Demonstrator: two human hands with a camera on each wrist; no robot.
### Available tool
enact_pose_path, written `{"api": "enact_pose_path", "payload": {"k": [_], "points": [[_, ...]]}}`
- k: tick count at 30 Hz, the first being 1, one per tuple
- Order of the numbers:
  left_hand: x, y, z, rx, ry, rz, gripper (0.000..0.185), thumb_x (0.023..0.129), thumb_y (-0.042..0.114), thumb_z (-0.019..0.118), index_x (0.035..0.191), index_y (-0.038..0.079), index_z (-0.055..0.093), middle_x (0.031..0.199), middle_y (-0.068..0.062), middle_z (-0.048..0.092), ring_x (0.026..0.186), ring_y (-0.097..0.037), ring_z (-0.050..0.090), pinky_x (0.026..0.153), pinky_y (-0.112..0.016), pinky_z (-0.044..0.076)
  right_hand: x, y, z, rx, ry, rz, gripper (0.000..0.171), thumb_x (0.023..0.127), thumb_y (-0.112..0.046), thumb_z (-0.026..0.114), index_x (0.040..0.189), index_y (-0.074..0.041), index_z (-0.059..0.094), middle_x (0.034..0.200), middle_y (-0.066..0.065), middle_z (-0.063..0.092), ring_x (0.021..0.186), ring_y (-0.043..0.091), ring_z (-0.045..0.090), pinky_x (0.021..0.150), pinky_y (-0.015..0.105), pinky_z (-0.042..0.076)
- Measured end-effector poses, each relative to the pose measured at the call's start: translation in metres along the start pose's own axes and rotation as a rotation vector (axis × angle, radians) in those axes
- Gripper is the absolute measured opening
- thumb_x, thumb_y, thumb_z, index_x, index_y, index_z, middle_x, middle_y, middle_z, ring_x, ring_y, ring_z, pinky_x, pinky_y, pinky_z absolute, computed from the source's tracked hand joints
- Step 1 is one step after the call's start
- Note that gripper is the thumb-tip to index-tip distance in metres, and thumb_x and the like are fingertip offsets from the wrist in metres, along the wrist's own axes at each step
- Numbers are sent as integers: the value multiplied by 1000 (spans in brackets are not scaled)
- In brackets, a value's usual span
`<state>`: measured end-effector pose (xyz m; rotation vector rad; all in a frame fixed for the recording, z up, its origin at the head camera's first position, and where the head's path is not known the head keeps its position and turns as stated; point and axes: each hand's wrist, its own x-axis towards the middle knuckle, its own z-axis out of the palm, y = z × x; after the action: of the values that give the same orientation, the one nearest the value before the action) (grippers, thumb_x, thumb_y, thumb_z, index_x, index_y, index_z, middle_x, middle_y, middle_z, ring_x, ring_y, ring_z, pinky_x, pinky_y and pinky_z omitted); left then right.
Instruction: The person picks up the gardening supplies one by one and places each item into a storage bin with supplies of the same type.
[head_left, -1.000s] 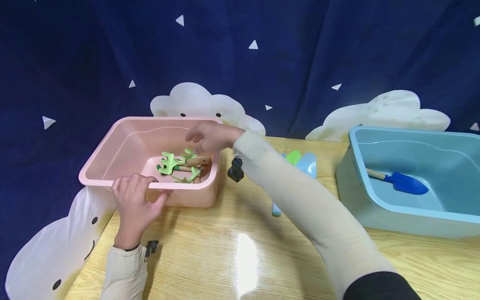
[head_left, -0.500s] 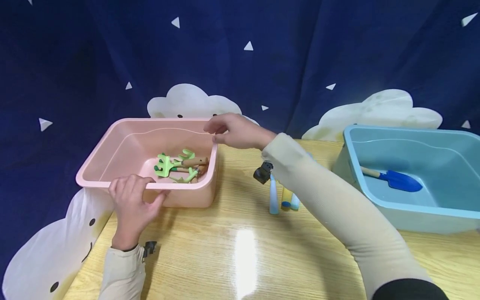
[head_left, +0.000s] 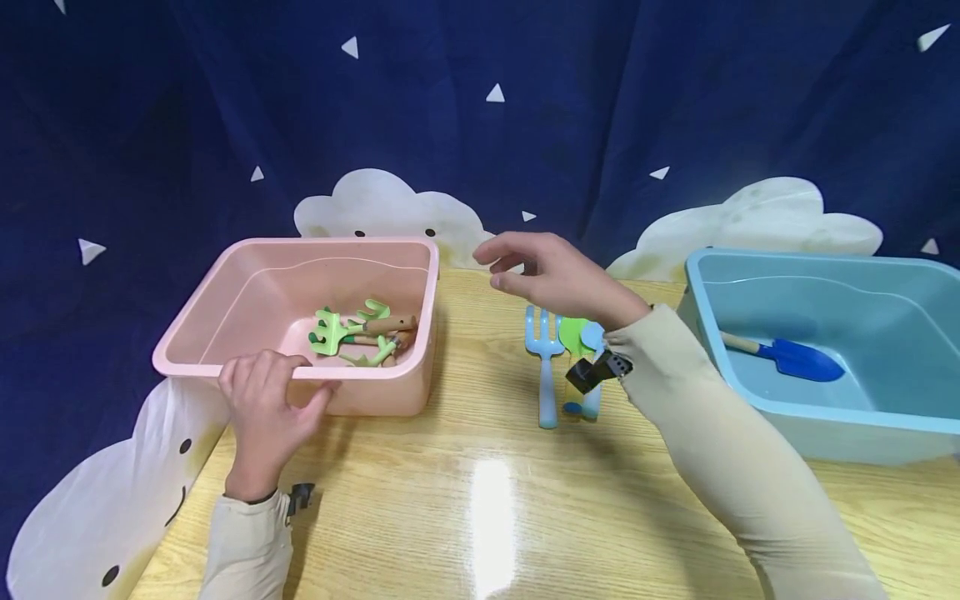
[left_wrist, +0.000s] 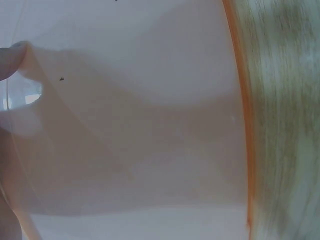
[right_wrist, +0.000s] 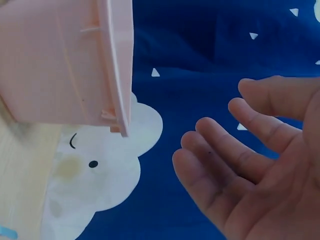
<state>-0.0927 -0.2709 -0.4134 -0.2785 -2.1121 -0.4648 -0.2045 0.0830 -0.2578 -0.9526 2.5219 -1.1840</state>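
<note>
My left hand [head_left: 266, 408] grips the front rim of a pink plastic bin [head_left: 375, 373], fingers hooked over the edge and thumb on the outside. The bin's outer wall [left_wrist: 150, 150] fills most of the left wrist view. Inside the bin lie several small garden tools, among them a light green hand rake [head_left: 327, 333] with a wooden handle. My right hand [head_left: 558, 275] hovers above the table, holding nothing, its fingers loosely bent. Below it lie a light blue toy fork [head_left: 546, 367] and a green-headed tool [head_left: 573, 333], partly covered by the wrist camera.
At the right stands a blue bin [head_left: 825, 433] with a blue hand trowel [head_left: 806, 361] inside. Behind the wooden table [head_left: 420, 500] hangs a dark blue curtain [head_left: 420, 108] with white triangles and cloud shapes.
My right hand has moved out of the pink bin, over its right rim and rightward above the table tools. The left hand keeps its grip on the rim.
</note>
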Motion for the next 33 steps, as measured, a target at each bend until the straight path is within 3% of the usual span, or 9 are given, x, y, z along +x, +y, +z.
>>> {"api": "enact_pose_path", "payload": {"k": [8, 15, 33], "points": [[1, 0, 0, 5, -2, 2, 52, 79, 49, 68, 90, -1, 63, 75, -14, 53, 81, -38, 44, 91, -56, 24, -32, 21, -7, 54, 21, 19, 33, 97, -11, 59, 130, -12, 61, 133, 6, 63, 120, 24, 62, 101, 44, 50], [1, -1, 0, -1, 5, 2, 49, 75, 45, 69, 88, -2, 62, 75, -15, 53, 81, -39, 44, 90, -57, 23, -53, 39, -6, 41, 17, 97, 34, 99, -15, 58, 132, -15, 60, 135, 5, 61, 122, 23, 61, 99, 45, 51], [0, 1, 1, -5, 4, 0, 49, 75, 45, 69, 88, -2, 62, 75, -15, 53, 81, -39, 45, 89, -57, 23, -76, 87, 15, 26, 29, 93, 29, 98, -10, 59, 127, -7, 63, 131, 15, 63, 112, 30, 66, 95, 47, 53]]}}
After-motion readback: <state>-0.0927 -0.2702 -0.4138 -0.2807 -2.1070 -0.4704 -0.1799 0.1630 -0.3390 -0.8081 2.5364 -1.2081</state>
